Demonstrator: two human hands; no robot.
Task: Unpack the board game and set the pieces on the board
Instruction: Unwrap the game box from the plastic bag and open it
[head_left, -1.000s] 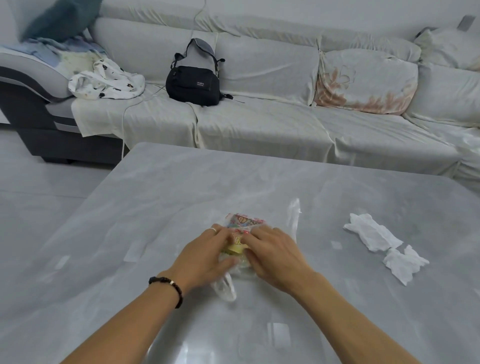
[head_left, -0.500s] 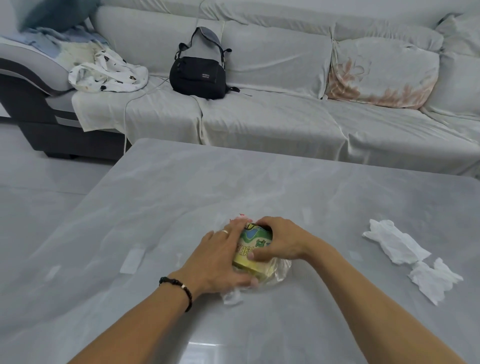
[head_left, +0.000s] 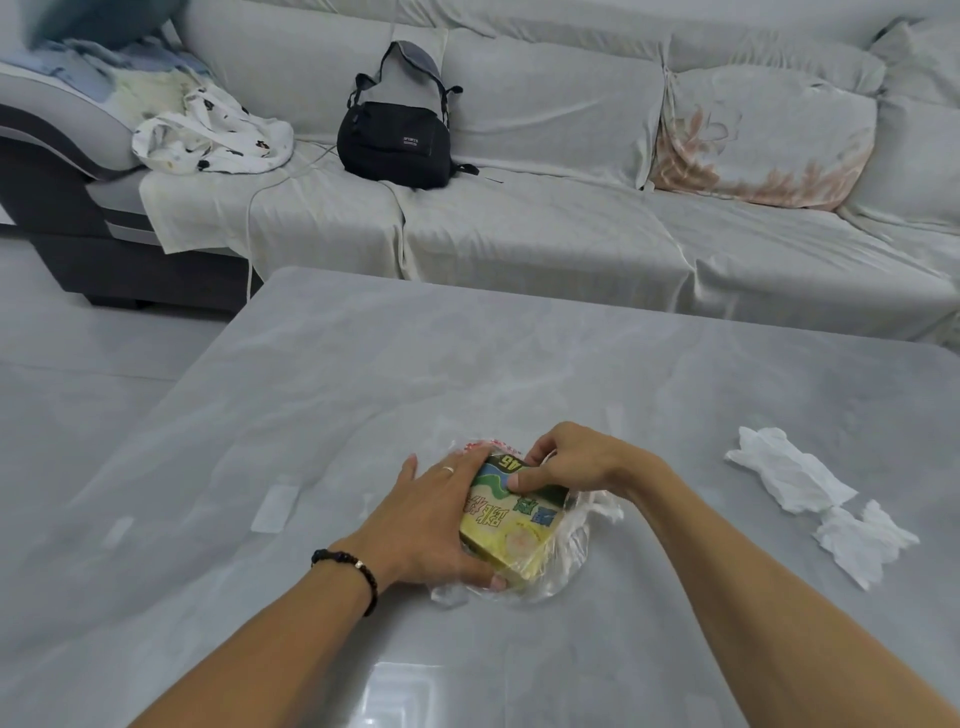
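Note:
A small yellow and green game box (head_left: 511, 525) with printed characters lies tilted on the grey table (head_left: 322, 395), half out of a clear plastic bag (head_left: 571, 556). My left hand (head_left: 431, 525) holds the box's left side, fingers along its edge and thumb under its near corner. My right hand (head_left: 566, 462) grips the box's far end, thumb on top and fingers curled over the far edge. The bag is crumpled under and around the box.
Two crumpled white tissues (head_left: 795, 478) lie on the table to the right. A covered grey sofa (head_left: 545, 223) stands behind the table, with a black bag (head_left: 395, 135), a white spotted cloth (head_left: 213, 135) and a floral cushion (head_left: 763, 140) on it.
The box has come further out of the plastic bag and its printed top now shows. My right hand shifted from the bag onto the box's far end.

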